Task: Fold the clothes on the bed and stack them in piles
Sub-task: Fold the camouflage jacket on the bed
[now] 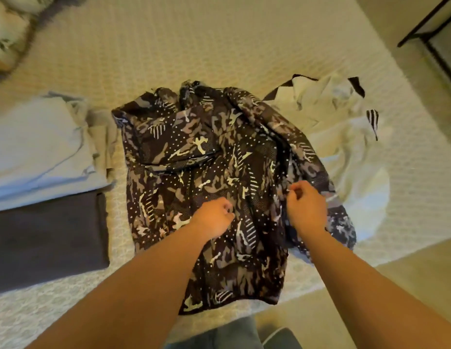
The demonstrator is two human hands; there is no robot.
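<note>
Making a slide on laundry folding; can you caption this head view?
Both hands, left and right, pinch a camouflage-print jacket spread on the bed, folded clothes stacked alongside.

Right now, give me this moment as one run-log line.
step: folding dark camouflage-print jacket | left hand: pinching its front | right hand: pinching its right edge | folded grey pile: left | white clothes: unfolded, right

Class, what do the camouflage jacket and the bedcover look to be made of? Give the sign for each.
Camouflage jacket: probably thin synthetic mesh, matt; tiny holes show near the right hand, and it crumples lightly. Bedcover: likely woven cotton, matt cream, with a raised waffle-like texture.
</note>
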